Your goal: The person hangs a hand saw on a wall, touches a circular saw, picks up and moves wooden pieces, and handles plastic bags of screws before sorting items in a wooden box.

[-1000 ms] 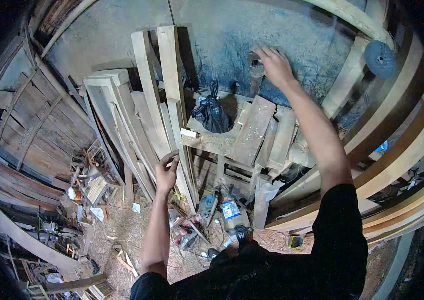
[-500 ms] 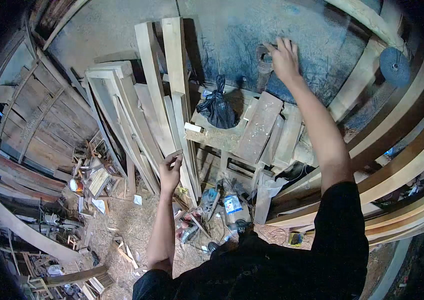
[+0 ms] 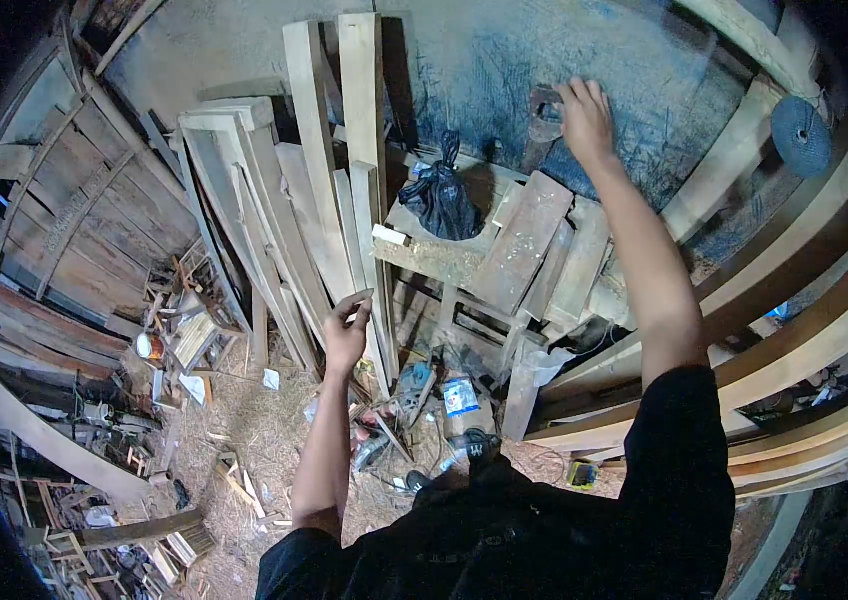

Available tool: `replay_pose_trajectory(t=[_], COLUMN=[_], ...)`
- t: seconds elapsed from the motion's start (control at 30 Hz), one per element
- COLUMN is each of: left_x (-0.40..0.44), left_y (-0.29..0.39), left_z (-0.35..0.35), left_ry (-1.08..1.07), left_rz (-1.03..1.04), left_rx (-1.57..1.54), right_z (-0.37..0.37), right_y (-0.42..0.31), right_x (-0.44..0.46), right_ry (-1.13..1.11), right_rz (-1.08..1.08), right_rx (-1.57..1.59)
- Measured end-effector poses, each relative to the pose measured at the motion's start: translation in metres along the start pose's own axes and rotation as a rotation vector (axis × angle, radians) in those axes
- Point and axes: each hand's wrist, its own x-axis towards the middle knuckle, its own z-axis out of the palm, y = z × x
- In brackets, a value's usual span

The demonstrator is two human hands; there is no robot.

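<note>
My right hand [image 3: 587,118] is raised against the blue-stained wall [image 3: 504,60], with its fingers at the edge of a dark, worn handsaw-like handle [image 3: 546,115]. The handle has a hole in it, and its lower part runs down behind a board. My left hand [image 3: 347,333] is held up in front of the leaning planks, thumb and fingers pinched together around something small and thin that I cannot make out. A tied black plastic bag [image 3: 441,200] sits on the wooden bench [image 3: 429,258] between my hands.
Tall planks [image 3: 362,100] and frames [image 3: 234,150] lean at the left. Long boards [image 3: 794,250] curve along the right, below a round abrasive disc [image 3: 801,136]. A labelled container [image 3: 461,397], tools and cables lie on the floor, with wood scraps at the far left.
The view has shifted, so the wall, planks and bench sit differently in it. My right hand has stayed near the handle, its fingers now closer against the edge. My left hand keeps its pinch.
</note>
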Motion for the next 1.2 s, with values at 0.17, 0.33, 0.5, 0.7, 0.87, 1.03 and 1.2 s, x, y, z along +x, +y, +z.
replay_pose_trajectory(t=[0.17, 0.33, 0.5, 0.7, 0.87, 1.03, 1.2], left_x=[-0.012, -0.025, -0.039, -0.062, -0.089, -0.131, -0.190], left_y=[0.006, 0.005, -0.006, -0.009, -0.018, -0.026, -0.037], left_z=[-0.007, -0.016, -0.040, -0.069, -0.090, -0.104, -0.122], left_ry=[0.018, 0.053, 0.135, 0.187, 0.258, 0.353, 0.425], left_rz=[-0.009, 0.058, 0.012, -0.019, -0.035, -0.060, -0.198], left_rx=[-0.032, -0.066, -0.009, 0.034, 0.027, 0.074, 0.063], right_z=[0.003, 0.007, 0.005, 0.004, 0.000, -0.028, -0.073], right_y=[-0.006, -0.008, -0.017, -0.047, -0.060, -0.104, -0.171], right_x=[-0.007, -0.007, -0.018, -0.035, -0.037, -0.049, -0.109], right_ry=[0.021, 0.044, -0.012, 0.075, 0.174, 0.352, 0.280], right_rz=[0.051, 0.081, 0.109, 0.142, 0.188, 0.055, 0.009], right_rx=[0.038, 0.017, 0.055, -0.025, -0.016, 0.526, 0.803])
